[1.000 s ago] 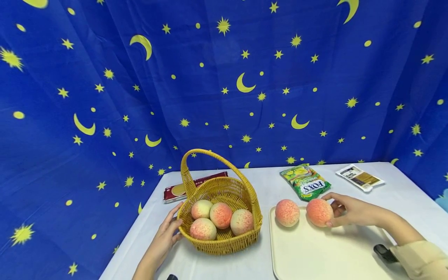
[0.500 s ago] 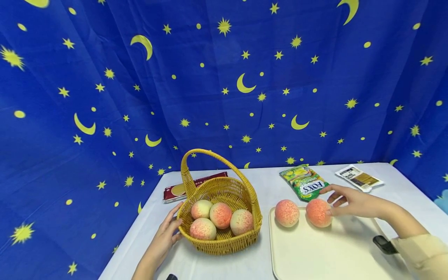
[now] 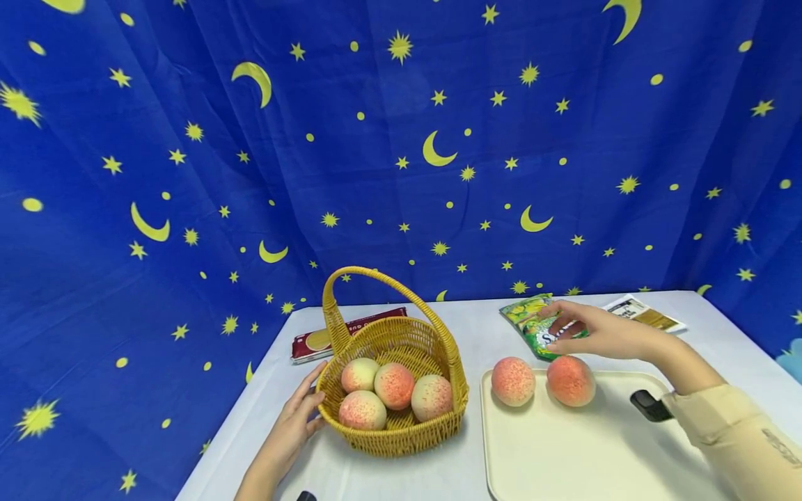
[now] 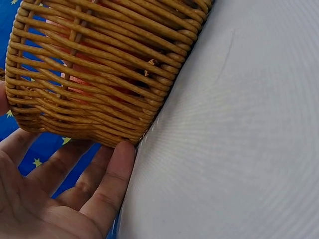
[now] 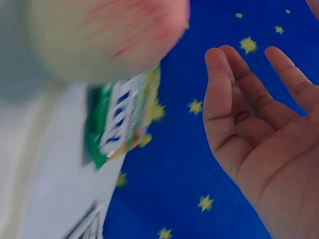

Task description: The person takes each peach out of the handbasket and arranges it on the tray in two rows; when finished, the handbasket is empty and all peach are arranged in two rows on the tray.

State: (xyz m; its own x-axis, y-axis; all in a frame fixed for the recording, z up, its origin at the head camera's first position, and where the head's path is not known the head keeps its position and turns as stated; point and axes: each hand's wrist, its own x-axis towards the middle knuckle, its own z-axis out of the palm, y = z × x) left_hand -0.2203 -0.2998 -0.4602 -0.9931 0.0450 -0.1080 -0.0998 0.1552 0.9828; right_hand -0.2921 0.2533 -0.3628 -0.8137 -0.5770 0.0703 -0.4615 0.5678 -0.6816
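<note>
A yellow wicker basket (image 3: 401, 442) with an arched handle stands left of centre, holding several pink-speckled peaches (image 3: 395, 386). My left hand (image 3: 293, 424) rests against its left side, fingertips touching the weave low down in the left wrist view, where the basket wall (image 4: 99, 74) fills the upper left. Two more peaches lie at the back of a cream tray (image 3: 564, 452): a left one (image 3: 513, 381) and a redder right one (image 3: 571, 381). Above and behind the right peach hovers my right hand (image 3: 604, 334), holding nothing, fingers loosely bent, overlapping a green FOX'S candy bag (image 3: 526, 316).
A dark red biscuit pack (image 3: 313, 343) lies behind the basket on the white-covered table (image 3: 451, 334). At the back right is a white and brown packet (image 3: 651, 316), partly behind my right hand. A blue star-and-moon curtain (image 3: 376, 174) hangs along the table's far edge.
My right hand has let go of the right peach on the tray, then lifted away and moved back and slightly left over the candy bag. My left hand and the basket have stayed put.
</note>
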